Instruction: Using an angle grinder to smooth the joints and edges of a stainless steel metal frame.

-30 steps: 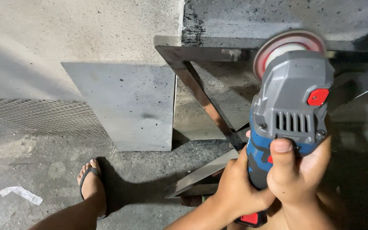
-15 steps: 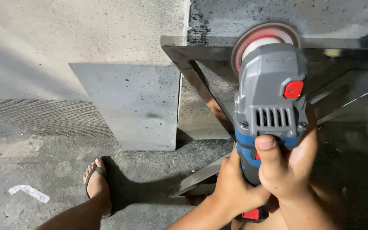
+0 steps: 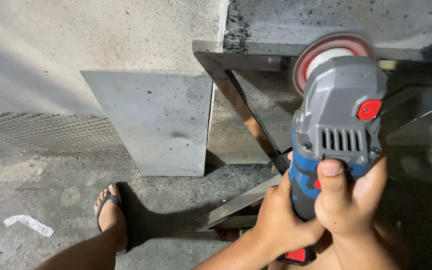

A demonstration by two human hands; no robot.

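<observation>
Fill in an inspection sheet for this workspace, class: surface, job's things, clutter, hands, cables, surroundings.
Surface: rough concrete floor, dusty.
Job's things: grinder, grey and blue, its red disc up against a metal frame.
Clutter: white scrap on the floor; loose metal strip under the frame.
Hands: left hand and right hand both grip the grinder's body.
Cables: nothing seen.
Surroundings: flat metal sheet and mesh panel lie to the left; a foot in a sandal stands nearby.

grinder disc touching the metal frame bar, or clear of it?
Cannot tell. In the head view the grinder disc overlaps the metal frame bar, but the grinder body hides any contact.
</observation>
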